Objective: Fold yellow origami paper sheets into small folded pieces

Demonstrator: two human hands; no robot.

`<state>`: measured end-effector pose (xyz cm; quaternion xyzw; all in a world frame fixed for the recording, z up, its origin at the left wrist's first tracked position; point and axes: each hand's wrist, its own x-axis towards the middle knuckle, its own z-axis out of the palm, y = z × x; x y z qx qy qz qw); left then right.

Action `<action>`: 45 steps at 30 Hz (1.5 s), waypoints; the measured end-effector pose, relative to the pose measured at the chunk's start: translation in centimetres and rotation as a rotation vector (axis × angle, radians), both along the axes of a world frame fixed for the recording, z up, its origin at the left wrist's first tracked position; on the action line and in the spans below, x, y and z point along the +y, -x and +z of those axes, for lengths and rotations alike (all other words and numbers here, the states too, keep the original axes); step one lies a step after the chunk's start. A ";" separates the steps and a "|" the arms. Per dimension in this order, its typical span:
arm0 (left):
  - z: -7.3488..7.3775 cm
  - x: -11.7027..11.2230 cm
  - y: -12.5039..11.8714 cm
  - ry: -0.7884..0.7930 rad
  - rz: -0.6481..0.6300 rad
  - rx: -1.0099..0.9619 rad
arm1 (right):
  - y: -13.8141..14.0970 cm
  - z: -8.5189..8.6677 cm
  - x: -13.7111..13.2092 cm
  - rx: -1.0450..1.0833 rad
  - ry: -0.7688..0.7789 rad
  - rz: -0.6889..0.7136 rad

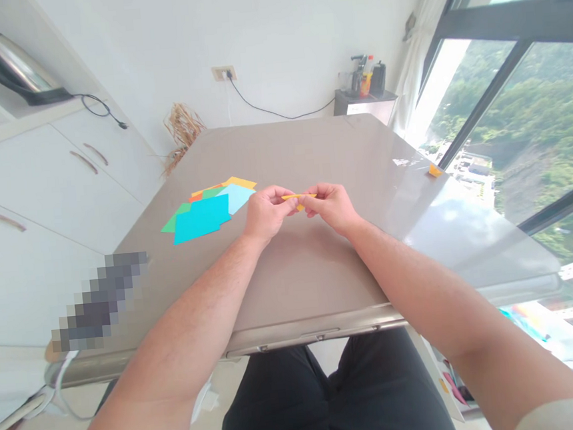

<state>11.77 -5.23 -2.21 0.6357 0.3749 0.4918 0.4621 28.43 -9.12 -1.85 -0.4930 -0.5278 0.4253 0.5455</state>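
Note:
A small folded piece of yellow-orange paper [299, 197] is held level just over the table. My left hand [267, 211] pinches its left end, and my right hand [330, 206] pinches the right end. Fingers and thumbs cover much of it; a thin straight upper edge and a small point below show between them. Left of my left hand lies a loose spread of coloured paper sheets [201, 217], with turquoise on top and pale blue, green, orange and yellow partly beneath.
The grey-brown table [311, 273] spans the middle. A small folded orange paper piece [434, 170] sits at its right edge by the window. A pixelated dark object [103, 301] lies at the left edge. Bottles [367, 77] stand on a cabinet behind; an electric kettle [17, 64] is upper left.

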 end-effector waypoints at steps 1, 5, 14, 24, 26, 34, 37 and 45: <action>0.0 0.0 0.0 0.005 -0.005 -0.004 | 0.0 0.0 0.0 -0.004 -0.006 0.000; 0.1 -0.1 0.0 0.040 -0.039 -0.032 | -0.1 -0.2 0.2 0.028 -0.018 -0.033; -0.1 0.0 0.0 0.060 -0.040 -0.049 | -0.2 -0.2 0.3 0.017 -0.017 -0.029; -0.2 0.2 0.1 0.038 -0.031 -0.043 | 0.0 -0.2 0.0 -0.031 -0.016 -0.029; -0.2 0.2 0.0 0.040 -0.032 -0.043 | 0.0 -0.2 0.0 -0.032 -0.019 -0.029; 0.2 0.0 -0.1 0.097 -0.032 -0.076 | -0.2 -0.3 0.1 -0.014 -0.031 -0.010; 0.2 0.0 -0.1 0.124 -0.035 -0.095 | -0.2 -0.3 0.2 0.013 -0.024 0.002; 0.6 -0.2 -0.1 0.187 -0.046 -0.136 | -0.1 -0.1 0.0 0.105 -0.016 0.046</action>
